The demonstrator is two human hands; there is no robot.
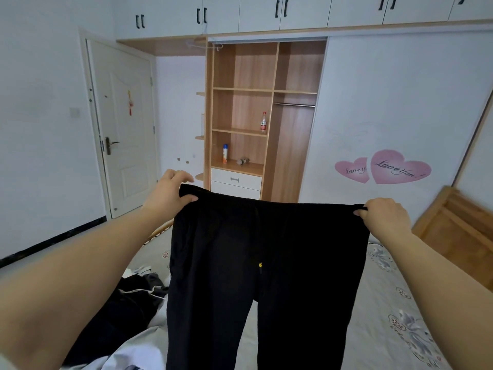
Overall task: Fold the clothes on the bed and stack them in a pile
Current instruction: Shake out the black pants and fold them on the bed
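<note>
Left hand pinched the left corner of the waistband of a pair of black trousers, thumb on the near face of the cloth, fingers curled over the top edge behind it. Right hand gripped the opposite corner of the waistband, fingers closed round the hem. Both arms were stretched forward, hands well apart, the waistband pulled nearly taut between them, its left end a little higher than the right.

Trousers hung upright in the air above the bed, both legs dropping out of the lower edge of view. A drawstring ran down the middle of the front, ending in a small yellow tip.

On the bed, left of the hanging trousers, lay a crumpled heap of dark clothes with a white cord across it. Nearer, at the lower left, lay a pale garment, unfolded. Bedsheet was grey with a floral print.

Beyond the bed: an open wooden wardrobe with shelves. One shelf carried a clear bottle with a red label; a lower shelf carried a spray can. A white door stood shut on the left. Two pink heart stickers were on the wall to the right.
</note>
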